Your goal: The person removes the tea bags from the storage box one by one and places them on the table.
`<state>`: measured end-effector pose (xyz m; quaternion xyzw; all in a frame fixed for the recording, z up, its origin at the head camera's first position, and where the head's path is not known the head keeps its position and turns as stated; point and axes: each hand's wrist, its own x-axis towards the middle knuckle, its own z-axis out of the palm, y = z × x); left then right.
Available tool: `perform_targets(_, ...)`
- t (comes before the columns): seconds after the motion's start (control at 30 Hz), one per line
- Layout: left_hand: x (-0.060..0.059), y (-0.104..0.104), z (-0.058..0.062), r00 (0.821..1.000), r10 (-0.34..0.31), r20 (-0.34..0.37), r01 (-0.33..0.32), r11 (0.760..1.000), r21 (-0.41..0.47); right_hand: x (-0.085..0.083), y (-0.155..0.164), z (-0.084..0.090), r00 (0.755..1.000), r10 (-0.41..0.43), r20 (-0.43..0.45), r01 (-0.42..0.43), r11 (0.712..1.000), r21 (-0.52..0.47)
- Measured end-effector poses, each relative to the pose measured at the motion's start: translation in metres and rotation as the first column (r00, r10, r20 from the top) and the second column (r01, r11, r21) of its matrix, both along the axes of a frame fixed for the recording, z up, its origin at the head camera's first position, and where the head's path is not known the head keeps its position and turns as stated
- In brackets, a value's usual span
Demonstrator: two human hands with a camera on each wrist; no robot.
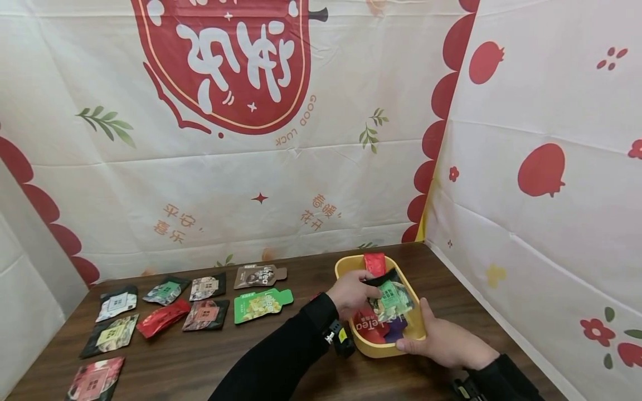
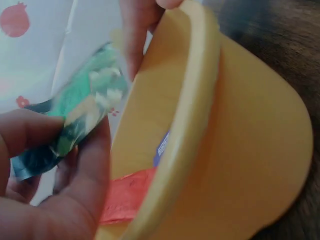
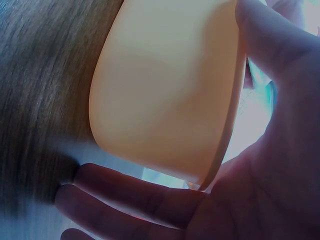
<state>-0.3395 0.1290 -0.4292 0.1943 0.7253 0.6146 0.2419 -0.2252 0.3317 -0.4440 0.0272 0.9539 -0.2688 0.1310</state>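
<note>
Over the yellow plastic box [image 1: 377, 351], my left hand [image 1: 353, 294] pinches a green and black tea sachet [image 1: 393, 301] between thumb and fingers. Seen from the left wrist, the sachet [image 2: 87, 102] is tilted beside the box's rim [image 2: 197, 65]. My right hand [image 1: 448, 341] holds the box at its near right corner, thumb at the rim and fingers along the outer wall [image 3: 160, 95]. Inside the box lie a red LeTea packet [image 1: 369, 326], a purple packet [image 1: 396, 329] and another red packet [image 1: 375, 263] at the far end.
On the brown wooden table [image 1: 200, 362], to the left, lie several dark sachets, among them a pink one [image 1: 95, 380], plus a red packet [image 1: 164, 318], a green packet [image 1: 262, 304] and a brown packet [image 1: 259, 275]. Printed cloth walls [image 1: 321, 172] stand behind and at the right.
</note>
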Motion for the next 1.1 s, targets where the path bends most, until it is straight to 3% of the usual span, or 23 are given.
perform_targets(0.1,-0.003,-0.013,0.001,0.998,0.012,0.058,-0.019,0.991,0.133,-0.003,-0.002,0.001,1.0,-0.004,0.01,0.004,1.0,0.017)
perform_targets(0.17,-0.003,-0.023,0.003,0.998,0.034,0.061,-0.044,0.982,0.186,-0.004,-0.003,0.001,1.0,-0.011,0.018,0.01,1.0,0.024)
perform_targets(0.33,0.0,-0.053,0.009,0.998,0.06,-0.002,-0.058,0.979,0.196,-0.004,-0.006,0.003,0.999,-0.016,0.028,0.015,1.0,0.013)
perform_targets(0.6,0.012,-0.133,0.012,0.993,0.038,-0.113,-0.031,0.997,0.066,-0.01,-0.006,0.004,1.0,0.007,0.016,-0.007,0.999,0.031)
perform_targets(0.73,0.02,-0.184,0.013,0.984,0.071,-0.165,-0.075,0.997,-0.022,-0.011,-0.005,0.004,1.0,0.014,0.011,-0.015,0.999,0.04)
perform_targets(0.93,0.032,-0.26,-0.001,0.946,0.228,-0.23,-0.272,0.945,-0.181,-0.009,0.001,0.005,1.0,0.025,-0.008,-0.024,0.998,0.057)
perform_targets(1.1,0.052,-0.327,-0.016,0.943,0.302,-0.139,-0.327,0.915,-0.235,-0.006,0.003,-0.001,1.0,0.022,0.013,-0.023,0.998,0.061)
